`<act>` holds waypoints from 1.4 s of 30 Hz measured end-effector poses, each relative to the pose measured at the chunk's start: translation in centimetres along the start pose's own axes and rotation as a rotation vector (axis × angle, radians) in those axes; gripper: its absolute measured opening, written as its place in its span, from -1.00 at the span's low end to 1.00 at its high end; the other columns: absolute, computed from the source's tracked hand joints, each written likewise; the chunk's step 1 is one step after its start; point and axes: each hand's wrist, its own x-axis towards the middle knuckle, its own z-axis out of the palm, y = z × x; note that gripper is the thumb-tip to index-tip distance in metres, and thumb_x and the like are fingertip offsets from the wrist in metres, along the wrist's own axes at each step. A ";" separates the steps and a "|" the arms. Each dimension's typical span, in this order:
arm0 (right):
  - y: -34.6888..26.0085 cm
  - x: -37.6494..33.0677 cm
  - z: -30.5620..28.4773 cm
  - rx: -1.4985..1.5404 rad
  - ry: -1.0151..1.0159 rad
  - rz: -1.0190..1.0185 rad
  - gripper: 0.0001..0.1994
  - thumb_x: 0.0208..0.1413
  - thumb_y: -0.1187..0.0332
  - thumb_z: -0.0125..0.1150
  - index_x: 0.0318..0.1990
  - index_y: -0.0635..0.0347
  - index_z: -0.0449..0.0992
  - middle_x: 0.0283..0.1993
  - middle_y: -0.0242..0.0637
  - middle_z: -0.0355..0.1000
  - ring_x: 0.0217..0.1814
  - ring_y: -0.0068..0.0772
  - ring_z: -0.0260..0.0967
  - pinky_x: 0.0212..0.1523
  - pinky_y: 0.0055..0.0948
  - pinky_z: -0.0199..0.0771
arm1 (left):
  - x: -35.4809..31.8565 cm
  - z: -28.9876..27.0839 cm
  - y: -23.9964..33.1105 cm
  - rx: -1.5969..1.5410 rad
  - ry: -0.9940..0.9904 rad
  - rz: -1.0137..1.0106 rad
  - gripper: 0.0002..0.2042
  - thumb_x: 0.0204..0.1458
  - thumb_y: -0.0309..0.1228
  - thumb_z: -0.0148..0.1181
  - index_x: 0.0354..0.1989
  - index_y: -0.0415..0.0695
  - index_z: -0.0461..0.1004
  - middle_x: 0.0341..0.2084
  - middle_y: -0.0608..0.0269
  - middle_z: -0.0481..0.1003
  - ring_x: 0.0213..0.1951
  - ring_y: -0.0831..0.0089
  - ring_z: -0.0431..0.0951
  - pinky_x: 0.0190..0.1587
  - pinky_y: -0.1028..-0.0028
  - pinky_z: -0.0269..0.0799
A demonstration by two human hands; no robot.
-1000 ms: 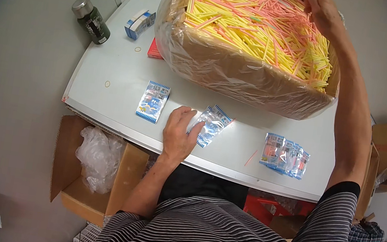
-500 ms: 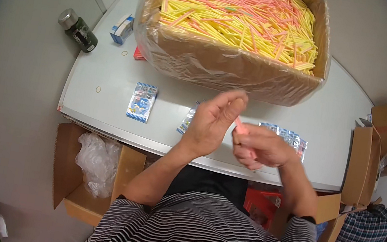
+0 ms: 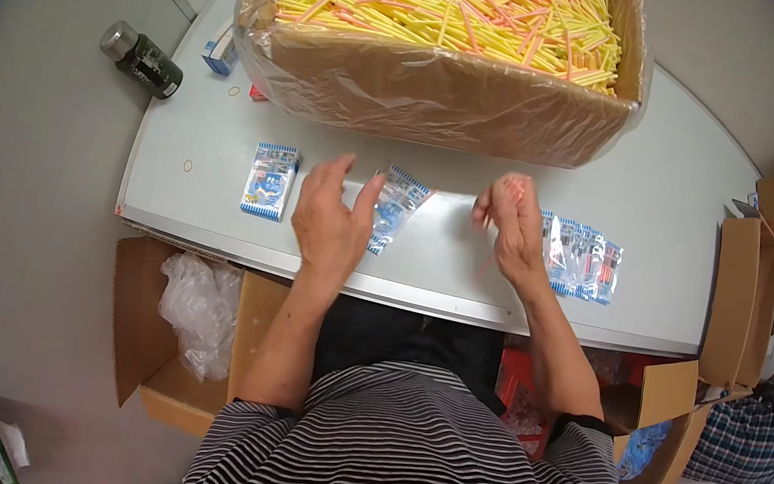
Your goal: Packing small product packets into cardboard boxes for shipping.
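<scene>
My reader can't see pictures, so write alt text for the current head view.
Over a white table, the right hand grips pink sticks while the left hand is open next to a blue-and-clear packet. Beyond them stands a plastic-lined cardboard box holding pink and yellow sticks. More packets lie to either side.

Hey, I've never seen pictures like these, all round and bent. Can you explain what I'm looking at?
There's no machine, just a person's bare hands. A wide fisheye camera on their head looks down, so straight edges curve. On the white table stands a big cardboard box of pink and yellow sticks. Nearer the person lie a left packet, a middle packet and an overlapping row of packets. The right hand is closed around some pink sticks; the left hand is open beside the middle packet, holding nothing.
</scene>
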 end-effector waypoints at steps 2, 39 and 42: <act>2.8 0.2 -0.4 0.019 0.012 -0.034 -0.81 0.47 0.27 -0.11 -0.11 0.20 0.27 -0.32 -0.29 0.35 -0.23 -0.52 0.35 -0.13 -0.48 0.38 | -0.4 0.3 -2.3 0.397 -0.050 0.078 -0.49 0.01 -0.24 0.43 0.06 -0.32 0.49 -0.14 -0.03 0.55 -0.09 0.06 0.55 -0.03 0.23 0.47; 0.8 -0.6 -0.7 0.918 0.152 0.100 -0.89 0.40 0.36 0.01 -0.03 0.14 0.36 -0.21 -0.36 0.40 -0.08 -0.37 0.44 0.32 -0.09 0.34 | -2.6 1.7 -0.6 -0.696 -0.347 -0.289 -0.79 0.14 -0.42 0.37 -0.15 -0.31 0.67 -0.40 0.32 0.65 -0.39 0.69 0.51 -0.31 0.65 0.42; -0.8 -0.7 -0.4 0.927 0.137 0.063 -0.89 0.41 0.35 0.00 -0.03 0.13 0.36 -0.22 -0.38 0.39 -0.09 -0.38 0.41 0.32 -0.09 0.34 | -3.4 2.1 -0.3 -0.672 -0.418 -0.272 -0.79 0.16 -0.41 0.34 -0.14 -0.31 0.66 -0.43 0.38 0.63 -0.40 0.71 0.48 -0.31 0.64 0.40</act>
